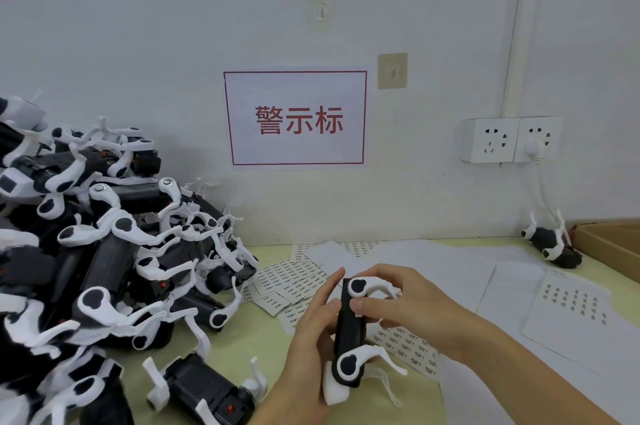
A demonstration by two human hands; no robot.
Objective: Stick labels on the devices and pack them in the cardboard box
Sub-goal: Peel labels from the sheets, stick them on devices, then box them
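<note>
I hold one black device with white curved arms (348, 338) upright above the table's front. My left hand (308, 338) grips its left side and base. My right hand (391, 300) pinches the upper part, thumb pressing a small white label (356, 315) onto the black body. Sheets of small printed labels (294, 281) lie on the table behind the device, and another label sheet (568, 303) lies to the right. A corner of the cardboard box (609, 244) shows at the far right edge.
A big heap of several black-and-white devices (104, 251) fills the left side, with one more device (204, 390) lying near the front edge. A single device (550, 244) rests beside the box. White paper sheets (450, 272) cover the right table. Wall sockets (512, 139) and a red-framed sign (296, 118) are behind.
</note>
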